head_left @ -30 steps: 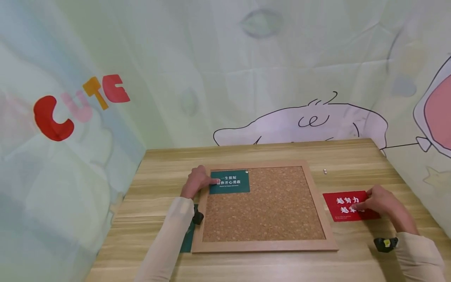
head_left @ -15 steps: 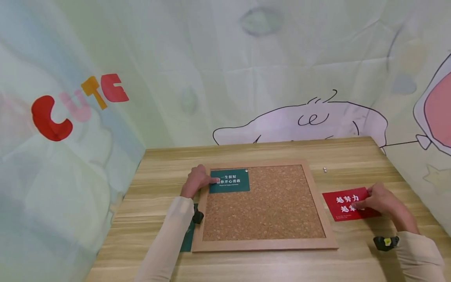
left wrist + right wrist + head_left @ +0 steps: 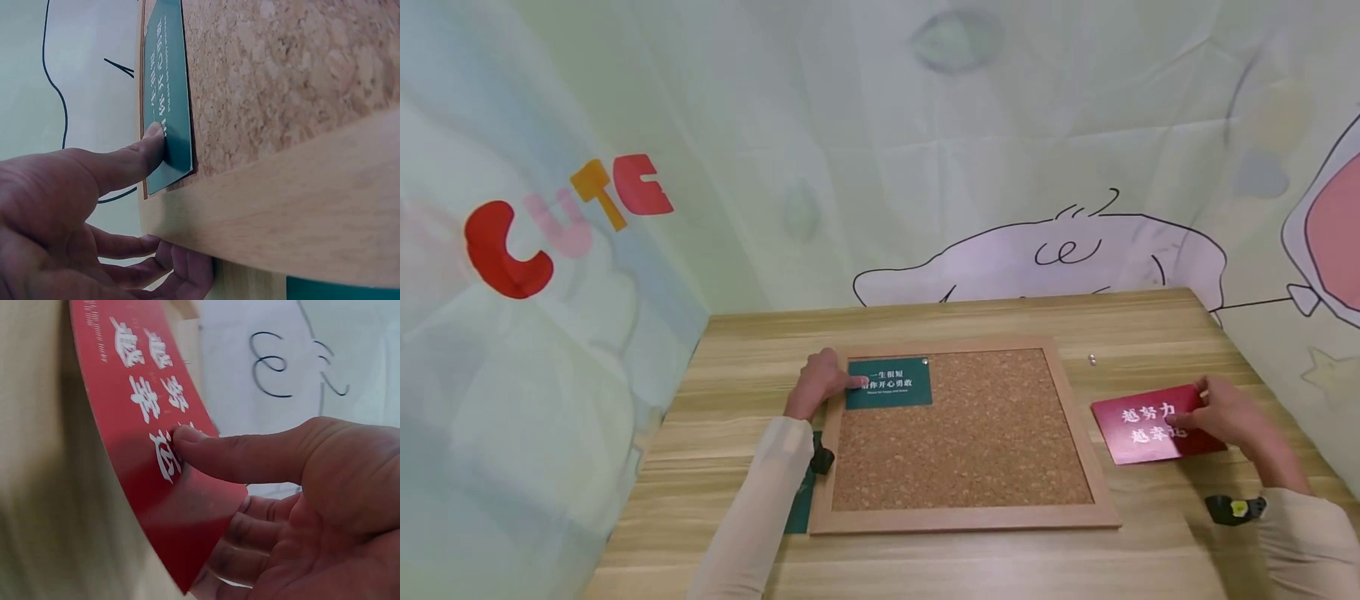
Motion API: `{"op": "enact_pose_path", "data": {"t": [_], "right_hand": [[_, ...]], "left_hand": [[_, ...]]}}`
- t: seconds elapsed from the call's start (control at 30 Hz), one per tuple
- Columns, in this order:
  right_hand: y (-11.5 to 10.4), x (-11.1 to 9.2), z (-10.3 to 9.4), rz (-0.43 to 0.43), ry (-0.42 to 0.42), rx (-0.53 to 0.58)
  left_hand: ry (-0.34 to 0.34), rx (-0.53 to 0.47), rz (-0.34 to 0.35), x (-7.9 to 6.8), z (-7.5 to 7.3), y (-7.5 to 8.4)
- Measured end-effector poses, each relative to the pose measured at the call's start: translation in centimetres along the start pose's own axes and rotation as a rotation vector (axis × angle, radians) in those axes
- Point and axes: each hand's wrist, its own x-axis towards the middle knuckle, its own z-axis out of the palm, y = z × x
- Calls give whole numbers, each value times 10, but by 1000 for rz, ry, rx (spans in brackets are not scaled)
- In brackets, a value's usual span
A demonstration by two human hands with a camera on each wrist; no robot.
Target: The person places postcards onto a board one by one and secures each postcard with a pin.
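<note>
A wood-framed corkboard [image 3: 962, 450] lies flat on the table, a green card [image 3: 910, 398] with white writing in its upper left corner. My left hand [image 3: 817, 385] grips the board's left edge. Its thumb [image 3: 140, 153] presses on the green card, and the other fingers curl against the outer side of the frame. A small silver pushpin [image 3: 925, 362] sits at that card's upper right corner. On the right, my right hand [image 3: 1228, 417] pinches a red card [image 3: 1138, 446] by its right end, thumb on the printed face and fingers behind. The red card bends slightly in the right wrist view.
Two small silver pushpins [image 3: 1092, 360] lie on the wooden table [image 3: 970, 567] beyond the board's right side. Another green card [image 3: 797, 510] shows at the board's left edge, partly under my left forearm. A printed curtain [image 3: 820, 150] stands behind the table.
My right hand has moved slightly up and to the right with the red card, which now tilts and catches the light. The left hand stays on the board.
</note>
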Motion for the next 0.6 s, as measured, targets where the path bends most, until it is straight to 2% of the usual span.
{"op": "enact_pose_path", "data": {"t": [0.3,0.6], "right_hand": [[-27,-5,-23,-98,33,72],[-80,-2,-32,-161,32,160]], "left_hand": [[3,4,17,6,3,-5],[-4,-8,6,6,3,-4]]}}
